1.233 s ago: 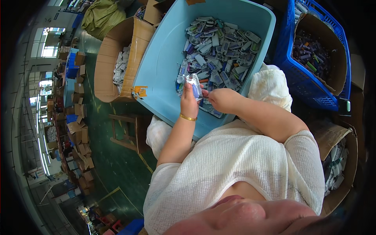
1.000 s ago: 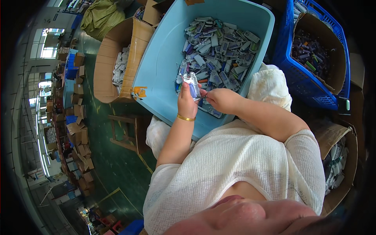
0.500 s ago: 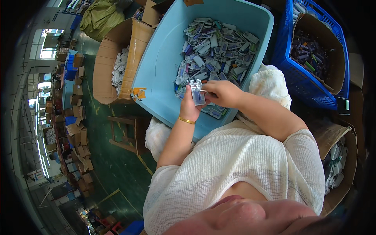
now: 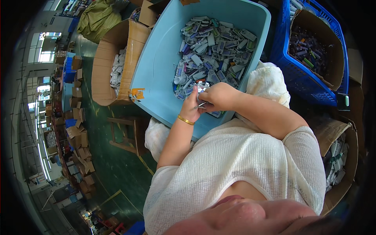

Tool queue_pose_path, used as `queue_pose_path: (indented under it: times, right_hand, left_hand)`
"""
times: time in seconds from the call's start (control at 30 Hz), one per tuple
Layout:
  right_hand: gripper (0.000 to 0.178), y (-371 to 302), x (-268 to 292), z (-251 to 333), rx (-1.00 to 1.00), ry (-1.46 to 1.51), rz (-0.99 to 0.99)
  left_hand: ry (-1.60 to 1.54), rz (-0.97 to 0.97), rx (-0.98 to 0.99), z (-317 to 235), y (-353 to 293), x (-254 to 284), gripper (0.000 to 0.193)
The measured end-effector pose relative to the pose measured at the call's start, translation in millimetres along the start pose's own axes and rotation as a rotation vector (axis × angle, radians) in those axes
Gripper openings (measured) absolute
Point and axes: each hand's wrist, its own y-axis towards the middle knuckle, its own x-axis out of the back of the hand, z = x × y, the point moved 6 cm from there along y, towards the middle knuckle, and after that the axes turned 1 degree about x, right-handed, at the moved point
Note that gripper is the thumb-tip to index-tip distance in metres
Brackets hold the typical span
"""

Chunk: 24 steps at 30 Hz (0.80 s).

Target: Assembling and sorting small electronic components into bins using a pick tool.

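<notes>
Piled in the far half of the large light-blue plastic tub [image 4: 156,70]: many small flat blister packages in grey, white, purple and blue [image 4: 213,47]. One small clear blister package [image 4: 202,87] pinched between both hands at the near edge of the pile. Orange torn label [image 4: 137,94] stuck on the tub's left rim. White packages [image 4: 116,70] lying inside the brown cardboard box [image 4: 102,62] to the left.

Both hands [image 4: 207,102] on a small clear packet [image 4: 202,87] over a light-blue tub [image 4: 156,70]
</notes>
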Motion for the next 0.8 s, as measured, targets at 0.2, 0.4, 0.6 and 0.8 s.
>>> queue_pose_path:
  times: [0.2,0.4,0.6,0.8]
  right_hand:
    - [0.021,-1,21,-18,-0.136,-0.042,-0.341]
    - [0.020,-5,21,-35,-0.284,0.347,-0.383]
    - [0.019,-8,16,-51,-0.471,0.618,-0.450]
    - [0.017,-14,12,-53,-0.610,0.932,-0.501]
  left_hand:
    - [-0.018,0.000,0.001,3,-5,-3,0.046]
    - [-0.010,-0.008,0.001,3,-6,-2,0.040]
    - [-0.006,0.019,-0.058,-7,-11,-10,0.036]
    - [-0.010,0.000,-0.070,-12,-16,-10,0.035]
